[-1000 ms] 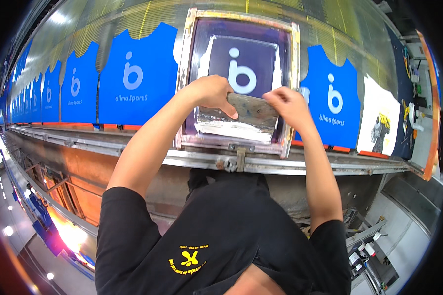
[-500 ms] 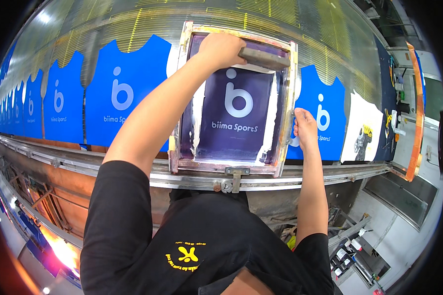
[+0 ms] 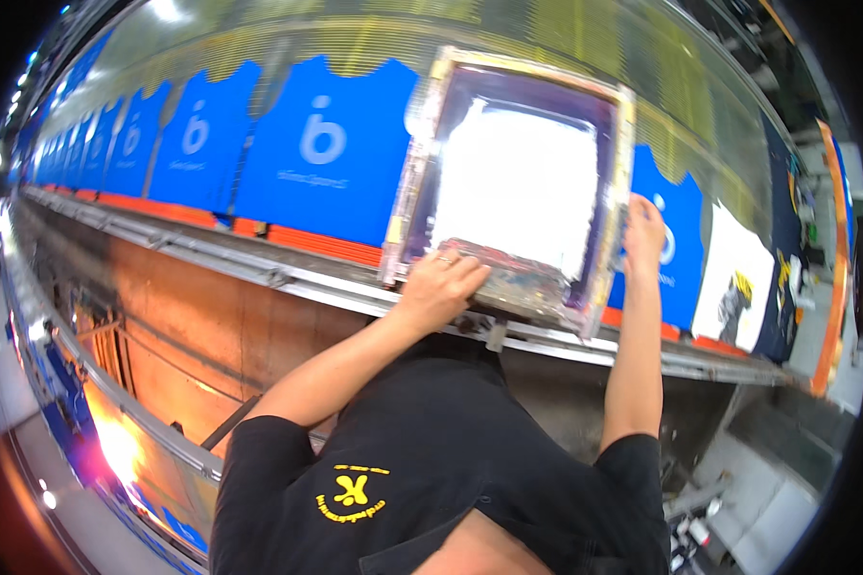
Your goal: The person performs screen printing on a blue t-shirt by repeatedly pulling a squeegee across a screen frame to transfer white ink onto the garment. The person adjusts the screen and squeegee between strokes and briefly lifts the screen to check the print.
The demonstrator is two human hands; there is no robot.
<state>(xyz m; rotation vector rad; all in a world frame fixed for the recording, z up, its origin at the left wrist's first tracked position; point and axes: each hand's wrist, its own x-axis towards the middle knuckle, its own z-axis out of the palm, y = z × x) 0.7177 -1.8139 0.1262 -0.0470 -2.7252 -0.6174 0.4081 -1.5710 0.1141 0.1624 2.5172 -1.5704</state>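
Observation:
A screen printing frame [image 3: 619,172] lies tilted on the long table in front of me, white ink [image 3: 518,182] spread over the middle of its purple mesh. My left hand [image 3: 443,287] is closed on the left end of a squeegee [image 3: 523,286], which lies across the near end of the mesh. At the frame's right side, my right hand [image 3: 644,235] grips the outer edge with bent fingers; its fingertips are partly hidden. Whatever lies under the frame is covered.
Blue shirt-shaped pieces with pale prints, one of them the nearest blue piece [image 3: 321,153], run in a row leftward. Right of the frame are another blue piece [image 3: 669,278] and a white printed piece [image 3: 734,278]. A metal rail [image 3: 288,278] edges the table's near side.
My left hand has drawn the squeegee from the far end of the frame to the near end. White ink now covers the printed design on the mesh. The view has tilted and shifted.

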